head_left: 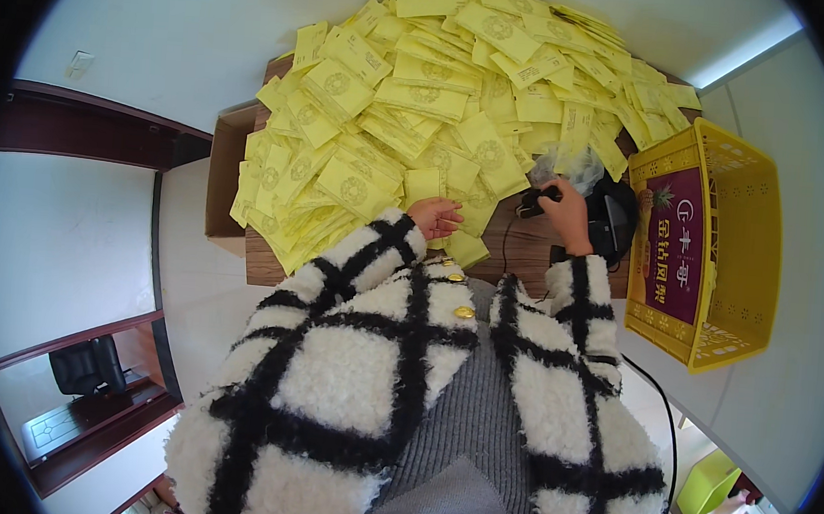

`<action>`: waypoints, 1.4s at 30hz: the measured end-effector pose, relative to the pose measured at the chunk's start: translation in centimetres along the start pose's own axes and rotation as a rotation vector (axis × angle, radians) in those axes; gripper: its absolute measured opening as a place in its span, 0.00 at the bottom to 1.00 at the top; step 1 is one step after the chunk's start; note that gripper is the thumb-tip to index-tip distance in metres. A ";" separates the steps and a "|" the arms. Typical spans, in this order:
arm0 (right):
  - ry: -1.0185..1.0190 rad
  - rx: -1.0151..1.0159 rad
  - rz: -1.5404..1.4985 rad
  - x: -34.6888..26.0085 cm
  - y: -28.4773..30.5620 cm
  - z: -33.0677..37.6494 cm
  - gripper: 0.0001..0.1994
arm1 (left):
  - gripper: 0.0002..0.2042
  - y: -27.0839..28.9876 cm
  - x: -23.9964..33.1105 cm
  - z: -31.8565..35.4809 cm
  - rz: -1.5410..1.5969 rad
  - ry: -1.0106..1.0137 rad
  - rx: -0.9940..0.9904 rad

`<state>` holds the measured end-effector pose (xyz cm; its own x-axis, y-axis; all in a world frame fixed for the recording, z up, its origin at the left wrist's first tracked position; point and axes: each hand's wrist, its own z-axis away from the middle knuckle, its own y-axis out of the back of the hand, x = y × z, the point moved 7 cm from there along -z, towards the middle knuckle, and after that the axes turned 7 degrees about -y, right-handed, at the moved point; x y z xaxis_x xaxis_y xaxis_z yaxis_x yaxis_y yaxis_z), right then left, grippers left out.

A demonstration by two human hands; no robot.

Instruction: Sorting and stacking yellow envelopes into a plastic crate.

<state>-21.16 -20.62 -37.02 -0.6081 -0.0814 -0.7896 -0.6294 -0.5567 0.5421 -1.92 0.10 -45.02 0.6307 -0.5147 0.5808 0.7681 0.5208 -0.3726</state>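
Observation:
A large heap of flat yellow paper packets [423, 95] covers most of the brown wooden table [499, 239]. My left hand [436, 218] lies at the heap's near edge, palm partly turned up and fingers stretched out to the right. It holds nothing and is beside a few yellow packets. My right hand [568, 215] is closed on a small black device [534, 204] with a thin black cable hanging from it; its exact kind is unclear. Behind that hand is a crumpled clear plastic bag [579, 170]. A black bag-like thing [617, 219] sits right beside my right wrist.
A yellow plastic crate [742, 251] with a purple printed panel stands at the table's right. At the left, an open cardboard box [231, 173] is against the table's edge. A black cable [670, 418] runs down by my right sleeve. White walls stand behind and at the right.

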 end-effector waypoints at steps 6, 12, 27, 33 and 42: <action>-0.012 -0.031 -0.224 -1.4 2.1 -0.3 0.11 | 0.20 -3.9 2.1 -1.5 -0.280 -0.092 -0.148; 0.079 -0.163 -0.454 -4.3 -0.2 -0.3 0.11 | 0.32 -8.7 5.6 -1.3 -0.388 -0.277 -0.229; -0.098 -0.379 -0.915 -5.6 -3.8 0.3 0.13 | 0.31 -10.2 7.0 1.4 0.355 -0.049 -0.425; 0.137 -0.189 -0.661 -3.8 -2.7 -1.6 0.14 | 0.27 -10.7 8.4 0.5 0.054 -0.335 -0.264; 0.581 0.176 0.107 -10.6 0.7 3.0 0.15 | 0.31 -9.8 10.1 0.6 -0.268 -0.581 -0.068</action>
<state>-16.56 -17.70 -27.40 -0.3406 -0.5937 -0.7291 -0.6803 -0.3797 0.6270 -3.18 -9.77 -35.02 0.2679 -0.1585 0.9503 0.9080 0.3714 -0.1940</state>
